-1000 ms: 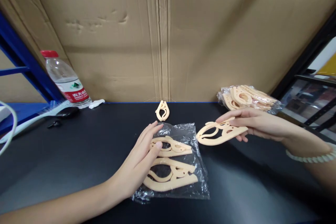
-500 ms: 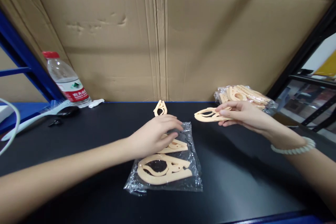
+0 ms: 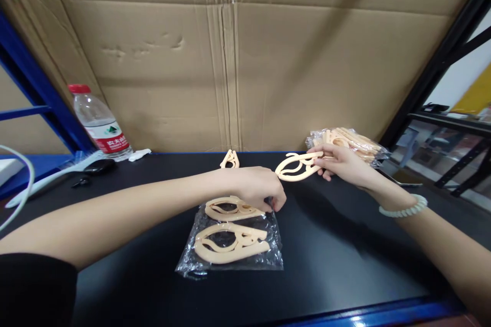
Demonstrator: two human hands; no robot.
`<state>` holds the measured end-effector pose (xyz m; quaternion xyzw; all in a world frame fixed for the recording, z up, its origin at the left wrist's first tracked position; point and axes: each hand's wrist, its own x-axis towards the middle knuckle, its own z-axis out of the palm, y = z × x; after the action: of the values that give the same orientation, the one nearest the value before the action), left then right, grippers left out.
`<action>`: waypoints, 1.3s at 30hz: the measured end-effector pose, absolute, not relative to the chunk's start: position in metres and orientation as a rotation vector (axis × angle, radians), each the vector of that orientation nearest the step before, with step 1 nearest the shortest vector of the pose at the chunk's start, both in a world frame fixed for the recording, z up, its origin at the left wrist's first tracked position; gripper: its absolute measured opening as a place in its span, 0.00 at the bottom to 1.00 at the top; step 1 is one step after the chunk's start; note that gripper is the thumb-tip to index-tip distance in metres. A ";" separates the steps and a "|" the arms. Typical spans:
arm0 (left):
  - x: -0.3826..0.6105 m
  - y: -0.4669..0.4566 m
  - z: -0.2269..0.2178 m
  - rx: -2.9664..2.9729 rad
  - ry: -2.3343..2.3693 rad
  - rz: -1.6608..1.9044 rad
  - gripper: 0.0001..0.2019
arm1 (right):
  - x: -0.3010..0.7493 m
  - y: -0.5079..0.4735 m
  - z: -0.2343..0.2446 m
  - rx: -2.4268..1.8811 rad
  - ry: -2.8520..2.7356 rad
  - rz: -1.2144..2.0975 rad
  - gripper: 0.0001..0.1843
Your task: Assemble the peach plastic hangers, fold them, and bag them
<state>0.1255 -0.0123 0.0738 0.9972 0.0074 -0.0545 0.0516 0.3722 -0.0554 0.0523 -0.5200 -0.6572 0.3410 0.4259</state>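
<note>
My right hand holds a beige folding clothes hanger by one end, raised over the black table. Its looped end points left, towards my left hand. That hand is closed, its fingertips pinched at the upper right edge of a clear plastic bag. On the bag lie two more folded hangers, a nearer one and a farther one partly under my left hand. Behind my left wrist another hanger shows only its far end.
At the back right sits a pile of bagged hangers. A water bottle with a red cap stands at the back left, near a white cable and a small black item. A cardboard wall closes off the back.
My left hand has moved right and down, and its loose fingers have closed at the bag's edge. The hanger in my right hand has tilted, its right end higher. The view has shifted slightly.
</note>
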 end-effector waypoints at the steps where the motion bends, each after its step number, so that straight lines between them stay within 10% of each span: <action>1: 0.125 -0.012 0.073 3.042 0.046 -0.152 0.10 | 0.371 -0.057 0.054 -1.301 -1.640 0.869 0.20; 39: 0.087 -0.031 0.078 2.893 0.205 0.057 0.08 | 0.350 -0.095 0.075 -1.270 -1.702 1.417 0.12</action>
<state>0.0868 -0.0310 0.0775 0.9901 0.0701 0.0194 0.1202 0.3497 -0.0951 0.0747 -0.4759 -0.6380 0.5312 0.2902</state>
